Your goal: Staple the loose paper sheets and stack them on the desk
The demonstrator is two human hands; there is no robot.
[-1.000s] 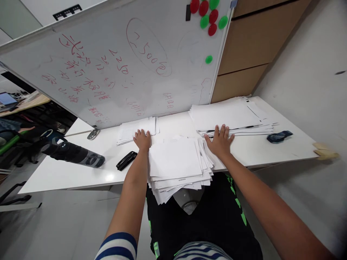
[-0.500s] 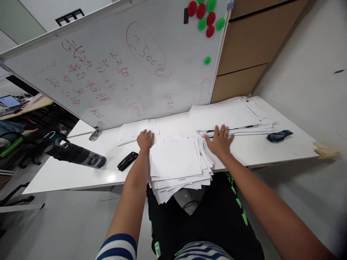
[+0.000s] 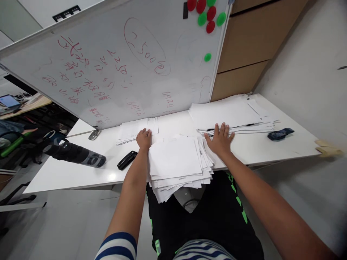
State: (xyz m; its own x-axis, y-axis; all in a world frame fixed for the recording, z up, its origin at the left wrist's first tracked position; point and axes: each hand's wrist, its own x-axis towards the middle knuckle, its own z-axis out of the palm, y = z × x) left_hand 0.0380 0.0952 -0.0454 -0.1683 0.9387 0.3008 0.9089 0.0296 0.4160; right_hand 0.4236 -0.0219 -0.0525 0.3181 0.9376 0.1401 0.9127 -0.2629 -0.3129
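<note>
White on white — on the desk [image 3: 253,147], a ragged central stack [image 3: 175,157] of paper overhanging the near edge; farther back, a thin left stack [image 3: 130,129] and a wide right stack [image 3: 225,113]. Hands well apart: right hand [image 3: 220,141] with fingers spread across the near edge of the right stack, left hand [image 3: 144,140] with fingers bent at the right end of the left stack — impossible to tell whether gripping. Close by, a black stapler [image 3: 127,160].

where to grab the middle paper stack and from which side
Probably by both near corners of the middle paper stack, coming from the near side, pinching from above and below. That end juts past the front edge of the table, so its underside looks reachable; its edges lie ragged, so a full-depth pinch should hold best.
</note>
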